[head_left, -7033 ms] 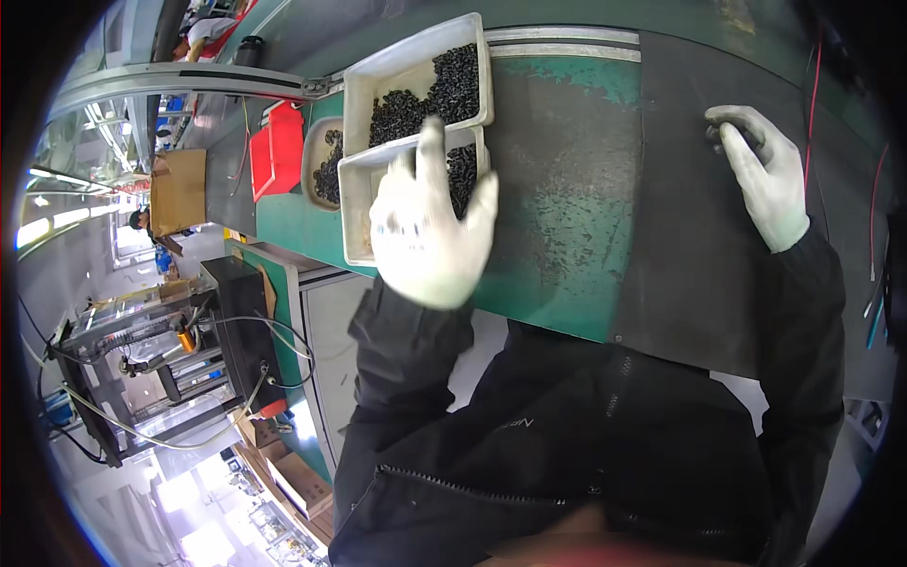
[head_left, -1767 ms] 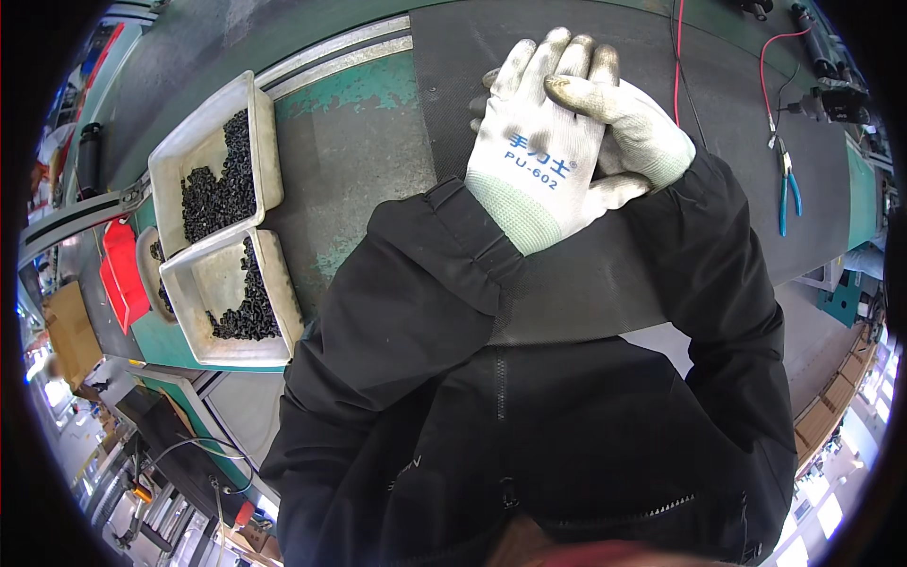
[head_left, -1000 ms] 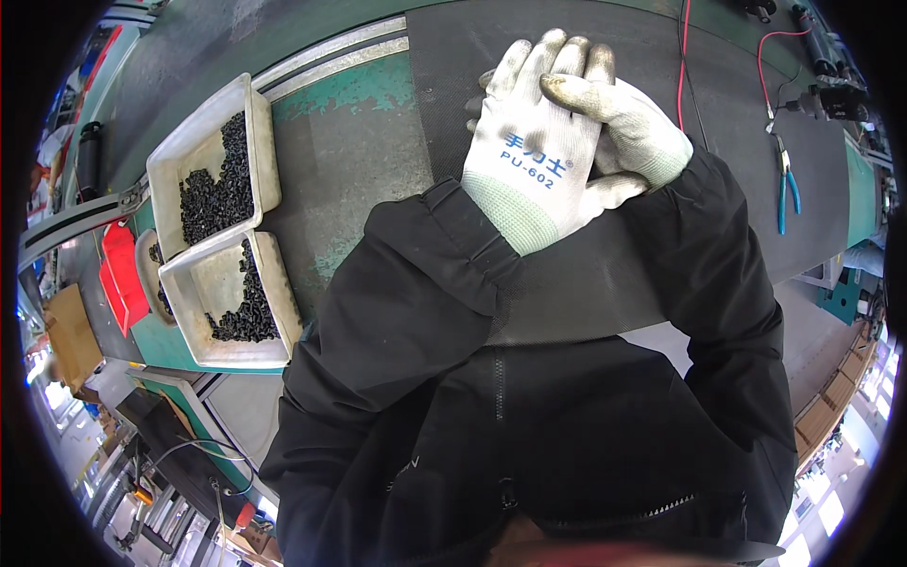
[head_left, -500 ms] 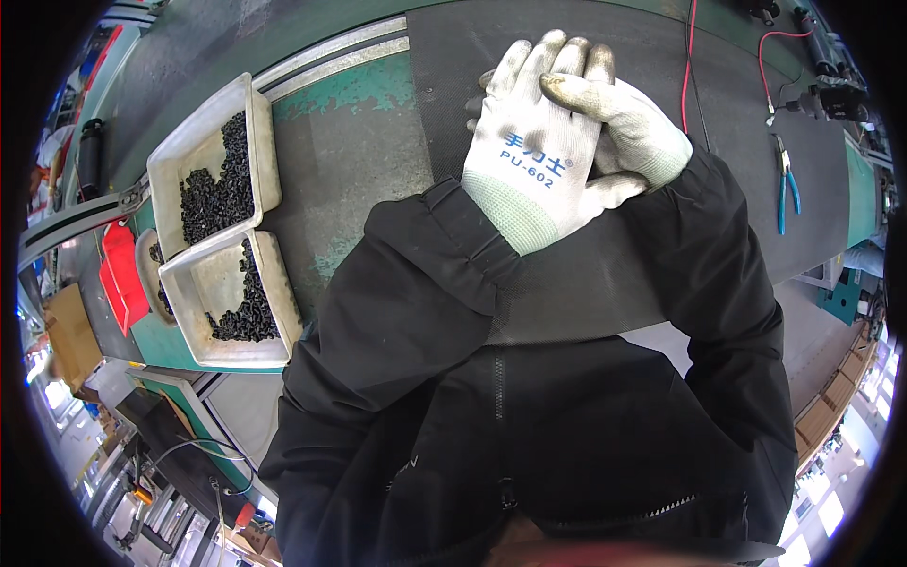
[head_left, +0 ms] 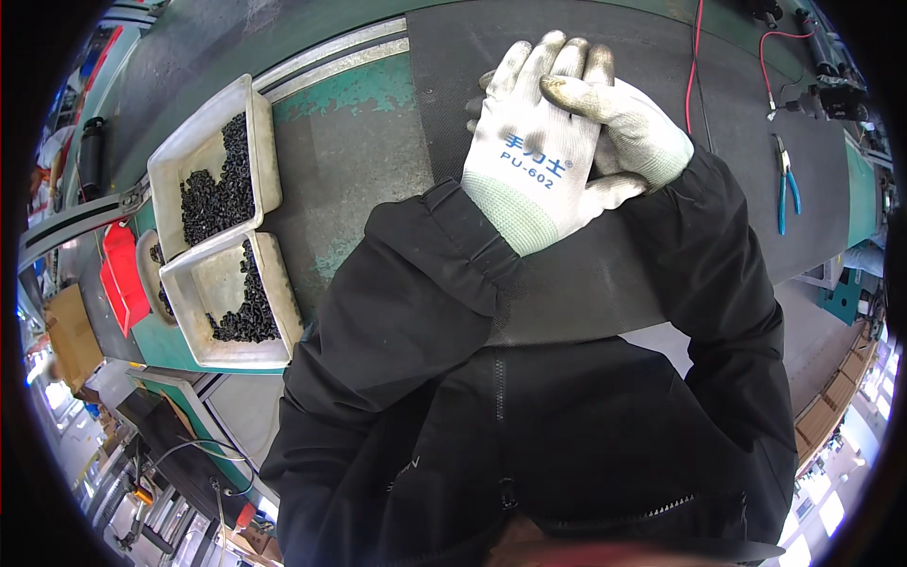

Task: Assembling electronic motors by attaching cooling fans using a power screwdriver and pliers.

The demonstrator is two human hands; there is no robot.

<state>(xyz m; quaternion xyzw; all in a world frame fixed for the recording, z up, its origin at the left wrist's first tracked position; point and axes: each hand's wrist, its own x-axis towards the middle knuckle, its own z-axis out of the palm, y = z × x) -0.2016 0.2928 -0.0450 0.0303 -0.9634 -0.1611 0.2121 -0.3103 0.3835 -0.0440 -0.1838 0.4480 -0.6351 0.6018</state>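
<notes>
Both my hands wear white knit gloves with dark-soiled fingertips and rest one on the other over the black mat [head_left: 586, 293]. My left hand [head_left: 534, 142] lies on top, back up, fingers stretched out away from me; its thumb reaches across to the right wrist. Beneath and beside it, my right hand [head_left: 642, 132] clasps it: the right thumb crosses over the left fingers, and dark fingertips peek out at the left side. Most of the right fingers are hidden under the left palm. No tool or part shows in either hand.
On the left stand two off-white bins, a far one [head_left: 165, 184] and a near one [head_left: 184, 293], holding small black parts. A red bin [head_left: 123, 274] is beyond them. At right lie blue-handled pliers [head_left: 783, 184], a red cable [head_left: 692, 76] and a dark tool [head_left: 836, 102].
</notes>
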